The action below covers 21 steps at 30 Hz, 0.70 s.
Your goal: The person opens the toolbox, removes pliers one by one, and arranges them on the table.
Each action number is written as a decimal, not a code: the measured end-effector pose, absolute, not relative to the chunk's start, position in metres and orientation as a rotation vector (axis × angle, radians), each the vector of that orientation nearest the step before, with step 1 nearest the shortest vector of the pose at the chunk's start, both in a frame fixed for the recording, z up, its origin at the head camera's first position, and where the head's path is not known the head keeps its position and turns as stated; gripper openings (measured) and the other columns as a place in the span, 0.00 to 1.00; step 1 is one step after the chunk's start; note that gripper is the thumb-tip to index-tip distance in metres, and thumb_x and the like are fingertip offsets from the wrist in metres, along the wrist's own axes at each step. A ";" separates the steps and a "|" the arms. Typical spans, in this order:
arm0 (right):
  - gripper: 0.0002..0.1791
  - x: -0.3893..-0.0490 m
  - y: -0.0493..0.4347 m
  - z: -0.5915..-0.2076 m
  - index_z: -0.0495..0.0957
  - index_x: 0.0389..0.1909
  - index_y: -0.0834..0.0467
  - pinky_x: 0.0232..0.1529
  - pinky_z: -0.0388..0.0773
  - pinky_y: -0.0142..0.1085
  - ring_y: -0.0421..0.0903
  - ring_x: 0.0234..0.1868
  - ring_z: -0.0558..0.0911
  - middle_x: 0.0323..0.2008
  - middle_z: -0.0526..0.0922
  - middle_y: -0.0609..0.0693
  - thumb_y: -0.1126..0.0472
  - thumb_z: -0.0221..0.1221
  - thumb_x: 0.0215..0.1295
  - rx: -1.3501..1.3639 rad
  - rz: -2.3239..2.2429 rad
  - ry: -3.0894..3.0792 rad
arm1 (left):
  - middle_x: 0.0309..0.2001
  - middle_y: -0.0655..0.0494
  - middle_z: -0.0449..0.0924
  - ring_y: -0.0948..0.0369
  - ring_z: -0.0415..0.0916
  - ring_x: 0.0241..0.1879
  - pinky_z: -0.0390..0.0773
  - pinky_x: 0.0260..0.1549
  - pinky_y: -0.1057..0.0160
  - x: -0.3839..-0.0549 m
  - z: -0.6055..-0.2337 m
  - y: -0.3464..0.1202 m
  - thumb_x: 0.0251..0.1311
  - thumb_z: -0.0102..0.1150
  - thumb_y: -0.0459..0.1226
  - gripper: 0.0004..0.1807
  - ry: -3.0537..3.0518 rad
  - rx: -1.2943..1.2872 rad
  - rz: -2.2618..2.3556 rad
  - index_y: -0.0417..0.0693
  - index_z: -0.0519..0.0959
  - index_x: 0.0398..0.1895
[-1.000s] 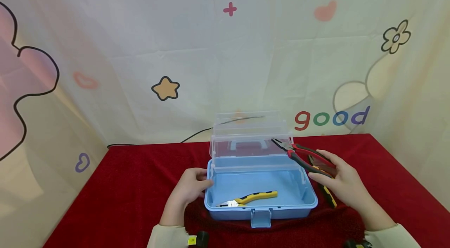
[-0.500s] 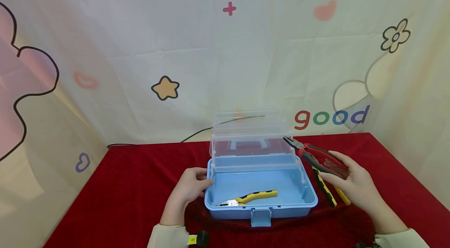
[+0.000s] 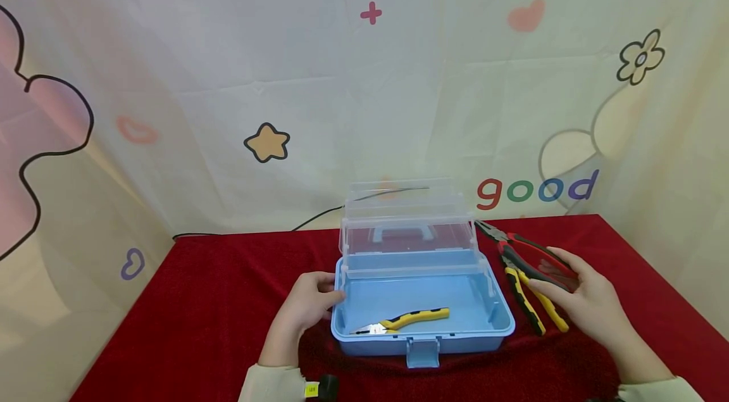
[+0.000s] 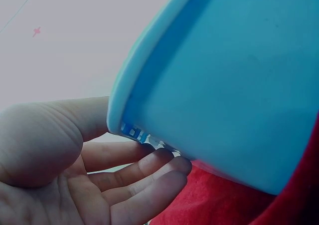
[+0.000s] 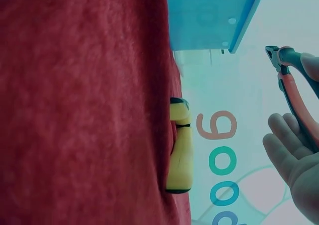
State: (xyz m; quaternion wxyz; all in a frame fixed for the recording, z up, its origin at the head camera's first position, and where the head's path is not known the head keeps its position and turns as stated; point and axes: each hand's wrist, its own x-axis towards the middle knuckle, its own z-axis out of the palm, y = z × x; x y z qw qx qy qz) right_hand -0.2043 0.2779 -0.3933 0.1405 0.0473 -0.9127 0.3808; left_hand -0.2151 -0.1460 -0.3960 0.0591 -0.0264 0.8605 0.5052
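Observation:
A blue toolbox (image 3: 373,346) stands with its clear lid (image 3: 407,206) raised. My left hand (image 3: 302,304) grips its left wall, the thumb over the rim and the fingers along the outside, as the left wrist view (image 4: 134,180) also shows. Inside, near the front wall, lie pliers with yellow-and-black handles (image 3: 421,318). My right hand (image 3: 595,304) holds red-and-black-handled pliers (image 3: 493,232) by the spread handles, thumb on one and fingers on the other, their nose pointing to the back left. Under them on the cloth lie second yellow-and-black pliers (image 3: 526,302), head partly covered in the head view.
A dark red cloth (image 3: 228,313) covers the table. Behind it hangs a pale printed curtain (image 3: 319,73), with a thin black cable (image 3: 319,217) at its foot. The toolbox latch (image 3: 423,354) hangs down at the front.
My right hand has carried the red-and-black pliers rightward, away from the toolbox, uncovering more of the yellow-and-black pliers on the cloth. The left hand and toolbox have stayed put.

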 end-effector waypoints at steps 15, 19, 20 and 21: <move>0.38 -0.205 0.290 -0.401 0.62 0.65 0.62 0.32 0.74 0.19 0.50 0.41 0.85 0.51 0.79 0.67 0.48 0.63 0.59 0.049 1.111 -2.664 | 0.43 0.42 0.80 0.58 0.80 0.31 0.85 0.32 0.57 -0.216 -0.397 -0.146 0.56 0.62 0.33 0.24 2.610 -0.065 1.540 0.34 0.73 0.57; 0.38 -0.204 0.293 -0.404 0.62 0.65 0.63 0.32 0.75 0.21 0.56 0.44 0.83 0.52 0.78 0.68 0.48 0.62 0.59 0.021 1.107 -2.683 | 0.43 0.42 0.80 0.58 0.80 0.32 0.85 0.32 0.56 -0.216 -0.398 -0.147 0.56 0.62 0.33 0.24 2.610 -0.057 1.540 0.34 0.73 0.57; 0.39 -0.204 0.294 -0.404 0.62 0.65 0.64 0.31 0.76 0.22 0.58 0.45 0.83 0.52 0.78 0.68 0.47 0.62 0.60 0.012 1.101 -2.689 | 0.44 0.42 0.80 0.58 0.80 0.32 0.85 0.32 0.56 -0.216 -0.398 -0.147 0.56 0.62 0.33 0.24 2.611 -0.056 1.540 0.33 0.73 0.57; 0.39 -0.204 0.295 -0.405 0.61 0.65 0.64 0.32 0.78 0.26 0.60 0.45 0.82 0.52 0.78 0.69 0.47 0.62 0.60 0.009 1.098 -2.693 | 0.43 0.42 0.80 0.58 0.80 0.32 0.85 0.32 0.56 -0.216 -0.398 -0.147 0.56 0.62 0.33 0.24 2.610 -0.055 1.542 0.33 0.73 0.57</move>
